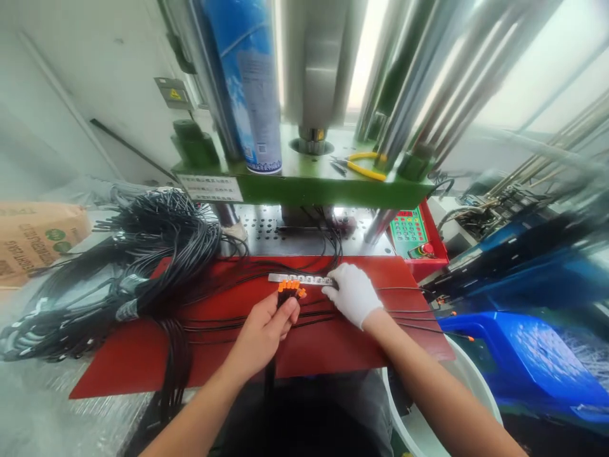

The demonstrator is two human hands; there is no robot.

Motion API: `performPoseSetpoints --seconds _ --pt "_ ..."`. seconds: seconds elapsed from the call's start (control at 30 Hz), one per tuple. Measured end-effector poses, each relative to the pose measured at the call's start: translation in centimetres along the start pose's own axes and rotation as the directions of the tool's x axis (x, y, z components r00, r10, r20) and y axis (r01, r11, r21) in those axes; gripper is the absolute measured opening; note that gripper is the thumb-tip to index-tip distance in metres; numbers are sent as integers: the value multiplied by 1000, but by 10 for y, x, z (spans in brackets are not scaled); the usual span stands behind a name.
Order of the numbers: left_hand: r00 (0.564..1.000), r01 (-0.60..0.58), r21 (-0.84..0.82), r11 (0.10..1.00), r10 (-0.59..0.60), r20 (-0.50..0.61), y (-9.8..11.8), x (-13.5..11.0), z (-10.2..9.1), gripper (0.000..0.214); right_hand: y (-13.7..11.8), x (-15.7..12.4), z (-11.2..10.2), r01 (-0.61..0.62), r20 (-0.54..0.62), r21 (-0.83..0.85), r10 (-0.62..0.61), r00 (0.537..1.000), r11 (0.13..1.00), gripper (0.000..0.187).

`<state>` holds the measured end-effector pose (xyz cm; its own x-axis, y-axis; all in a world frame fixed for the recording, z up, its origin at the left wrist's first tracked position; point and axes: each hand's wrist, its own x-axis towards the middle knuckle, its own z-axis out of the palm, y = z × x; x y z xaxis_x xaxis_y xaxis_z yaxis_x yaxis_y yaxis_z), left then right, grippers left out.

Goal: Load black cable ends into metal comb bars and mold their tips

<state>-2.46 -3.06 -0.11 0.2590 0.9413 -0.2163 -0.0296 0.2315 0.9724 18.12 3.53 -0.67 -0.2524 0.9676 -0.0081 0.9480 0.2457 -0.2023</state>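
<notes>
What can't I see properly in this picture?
In the head view:
Black cables with orange tips: partly hidden by the bare left hand.
Slotted silver metal strip: right end covered by the white-gloved right hand.
Blue printed cylinder: top cut off by the upper edge.
White rectangular label: print too blurred to read.

Black, orange-tipped cables are sitting bunched, tips up, beside a silver metal strip stretching sideways.
</notes>
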Motion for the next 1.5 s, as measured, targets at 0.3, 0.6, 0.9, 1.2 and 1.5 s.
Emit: performPoseSetpoints --seconds 0.3,0.6,0.9,1.2,1.5 --pt "1000 10 -135 991 -8 14 5 0 2 26 -37 -18 -3 195 112 -208 -175 978 958 18" --pt "997 28 -144 989 -16 82 5 -5 4 27 -25 -36 -28 -72 91 107 62 994 992 18" --pt "996 -33 41 999 29 89 2 -2 14 28 -14 -57 -43 -261 262 964 -17 965 53 44" --pt "988 -43 203 978 12 152 2 -2 25 31 -23 -56 -52 -174 174 985 37 984 -14 50" --pt "983 -30 249 968 -15 181 3 -1 30 33 -19 -57 -45 -143 147 987 45 988 -76 51"
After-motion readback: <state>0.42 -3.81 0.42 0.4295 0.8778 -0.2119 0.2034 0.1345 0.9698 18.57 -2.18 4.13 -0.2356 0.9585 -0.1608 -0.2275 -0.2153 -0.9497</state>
